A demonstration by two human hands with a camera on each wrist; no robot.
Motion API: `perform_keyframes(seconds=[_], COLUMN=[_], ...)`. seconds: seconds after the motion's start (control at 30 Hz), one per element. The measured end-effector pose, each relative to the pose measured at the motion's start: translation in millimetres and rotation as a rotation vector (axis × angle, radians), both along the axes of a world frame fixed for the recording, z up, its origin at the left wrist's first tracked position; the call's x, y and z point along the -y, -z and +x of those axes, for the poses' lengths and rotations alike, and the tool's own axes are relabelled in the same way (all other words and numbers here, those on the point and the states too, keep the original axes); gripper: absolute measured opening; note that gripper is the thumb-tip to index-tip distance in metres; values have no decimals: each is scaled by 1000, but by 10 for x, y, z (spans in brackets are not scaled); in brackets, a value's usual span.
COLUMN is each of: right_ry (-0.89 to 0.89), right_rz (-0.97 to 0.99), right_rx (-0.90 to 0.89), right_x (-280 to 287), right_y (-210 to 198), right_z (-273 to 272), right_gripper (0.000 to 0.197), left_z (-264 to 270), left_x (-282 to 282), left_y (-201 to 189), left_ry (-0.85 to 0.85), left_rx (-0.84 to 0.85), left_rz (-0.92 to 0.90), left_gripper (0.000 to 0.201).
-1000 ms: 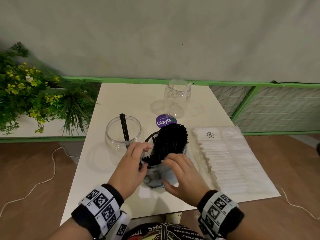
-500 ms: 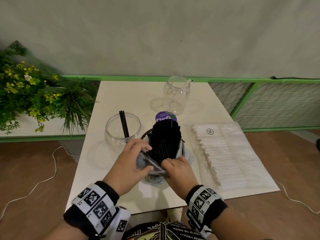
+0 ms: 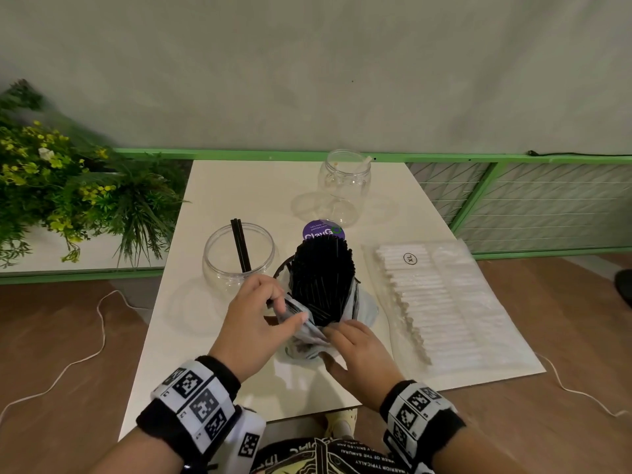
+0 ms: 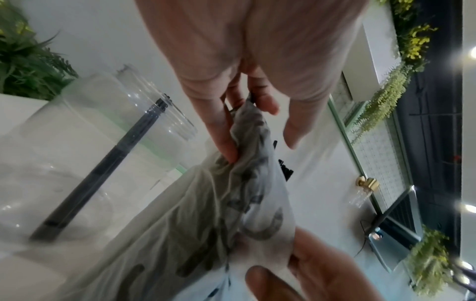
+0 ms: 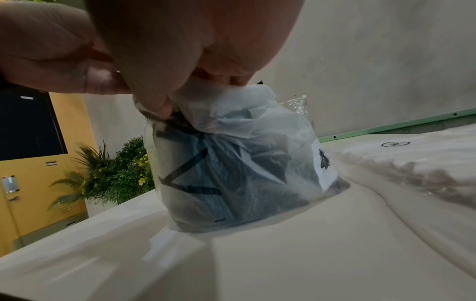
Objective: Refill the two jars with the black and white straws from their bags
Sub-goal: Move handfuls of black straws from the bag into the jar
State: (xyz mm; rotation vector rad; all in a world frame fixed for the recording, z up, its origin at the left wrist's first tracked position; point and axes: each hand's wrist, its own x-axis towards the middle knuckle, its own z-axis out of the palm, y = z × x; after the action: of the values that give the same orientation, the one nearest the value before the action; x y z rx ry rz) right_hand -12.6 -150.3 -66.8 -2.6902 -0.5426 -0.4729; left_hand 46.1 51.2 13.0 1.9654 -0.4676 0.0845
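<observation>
Black straws (image 3: pixel 321 275) upright in bag (image 3: pixel 301 331), just right of near jar (image 3: pixel 238 260). Left hand (image 3: pixel 254 323) pinching bag's rim; right hand (image 3: pixel 359 357) fingers curled, gripping bag's near side.

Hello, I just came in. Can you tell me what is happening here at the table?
A person is working a bundle of black straws out of its thin plastic bag. The left hand and the right hand both pinch the bag's plastic. The near jar holds only two black straws, the far jar looks nearly empty, and the bag of white straws lies flat.
</observation>
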Motion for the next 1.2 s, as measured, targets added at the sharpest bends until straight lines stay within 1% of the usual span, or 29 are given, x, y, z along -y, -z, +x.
perform_keyframes(seconds=[0.07, 0.17, 0.27, 0.3, 0.37, 0.43, 0.5, 0.6, 0.73, 0.8, 0.87, 0.93, 0.97, 1.03, 1.07, 1.1, 1.2], right_ry=[4, 66, 157, 178, 184, 147, 123, 139, 160, 165, 178, 192, 195, 200, 202, 207, 218], right_rz=[46, 230, 366, 370, 322, 238, 172, 121, 121, 140, 191, 248, 270, 287, 287, 286, 275], right_rx=[-36, -153, -233, -247, -286, -327, -358, -353, -337, -316, -302, -288, -286, -292, -301, -309, -311], right_x=[11, 16, 35, 35, 29, 25, 17, 5, 12, 19, 18, 13, 10, 4, 0, -7, -31], right_y=[-3, -83, -178, -205, -263, -311, -350, -376, -354, -336, -319, -291, -275, -250, -243, -236, -224], right_z=[-34, -54, 24, 73, 173, 252, 296, 310, 287, 275, 267, 266, 265, 261, 261, 261, 262], right_gripper=[28, 28, 21, 22, 33, 45, 50, 50, 44, 41, 39, 39, 40, 44, 46, 49, 51], left_z=[21, 39, 24, 22, 24, 29, 29, 72, 166, 170, 140, 103, 88, 65, 59, 62, 96], left_x=[22, 41, 54, 56, 56, 56, 57, 30, -27, -26, 3, 27, 33, 37, 39, 39, 60], left_y=[-1, -10, -32, -39, -46, -48, -58, -80, -105, -110, -95, -81, -63, -40, -40, -17, 40], left_ry=[-22, -11, 26, 40, 62, 77, 89, 131, 172, 167, 148, 115, 104, 99, 90, 66, -56], left_rx=[-16, -58, -67, -67, -63, -57, -41, 34, 132, 140, 95, -17, -80, -175, -205, -227, -307], left_rz=[-18, -10, 2, 1, 11, 30, 55, 128, 224, 215, 141, 31, -30, -135, -164, -179, -175], left_gripper=[39, 41, 41, 40, 38, 37, 36, 39, 27, 27, 33, 38, 36, 20, 15, 17, 34])
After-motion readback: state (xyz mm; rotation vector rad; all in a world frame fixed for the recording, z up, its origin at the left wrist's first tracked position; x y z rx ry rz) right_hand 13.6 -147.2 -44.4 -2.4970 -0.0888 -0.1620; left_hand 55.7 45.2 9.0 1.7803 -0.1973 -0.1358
